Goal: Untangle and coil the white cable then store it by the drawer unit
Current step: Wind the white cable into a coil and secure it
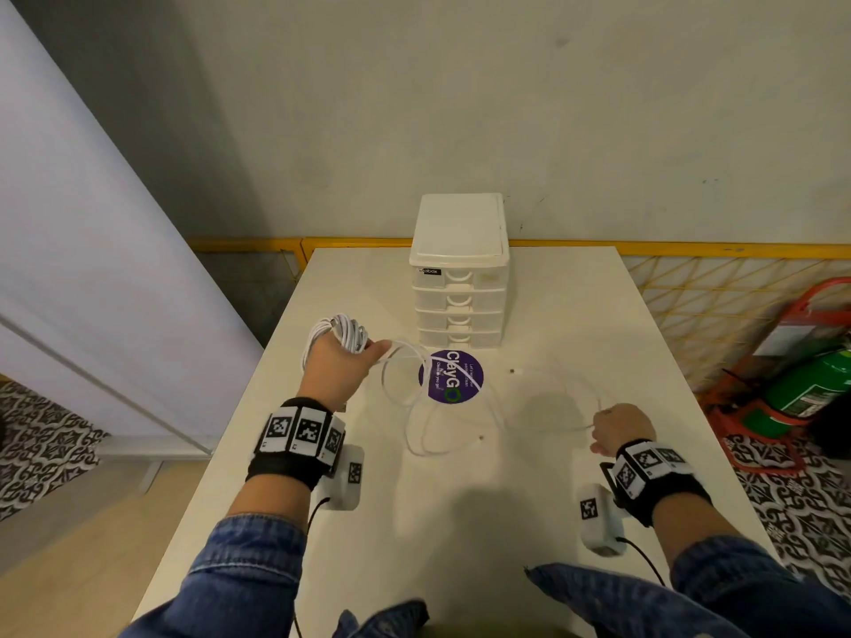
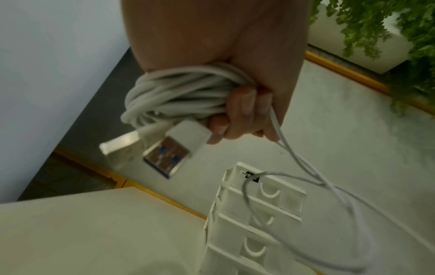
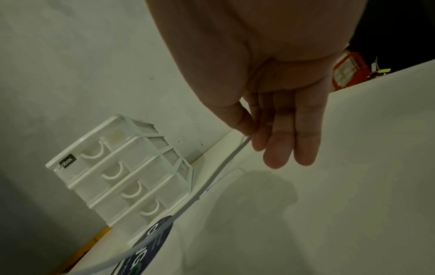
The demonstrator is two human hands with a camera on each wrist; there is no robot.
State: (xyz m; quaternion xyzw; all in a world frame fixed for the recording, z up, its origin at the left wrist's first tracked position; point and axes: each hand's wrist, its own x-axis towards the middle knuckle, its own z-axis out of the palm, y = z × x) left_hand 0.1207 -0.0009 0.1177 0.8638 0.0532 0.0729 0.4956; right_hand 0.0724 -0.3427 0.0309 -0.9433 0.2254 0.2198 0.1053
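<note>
My left hand [image 1: 338,363] is raised over the table's left side, gripping a bundle of coiled white cable [image 1: 338,333] wound around its fingers [image 2: 242,104]. Two USB plugs [image 2: 169,150] stick out of the bundle [image 2: 179,93]. Loose cable [image 1: 416,407] trails from that hand in loops across the table. My right hand [image 1: 619,428] pinches a strand of the cable [image 3: 231,154] between thumb and forefinger, the other fingers [image 3: 292,141] hanging straight. The white drawer unit [image 1: 460,274] stands at the table's far middle.
A round purple sticker [image 1: 453,377] lies on the white table [image 1: 575,315] in front of the drawer unit [image 3: 122,173]. A loose cable end [image 1: 512,371] rests right of it. A green extinguisher in a red stand [image 1: 801,384] is on the floor to the right.
</note>
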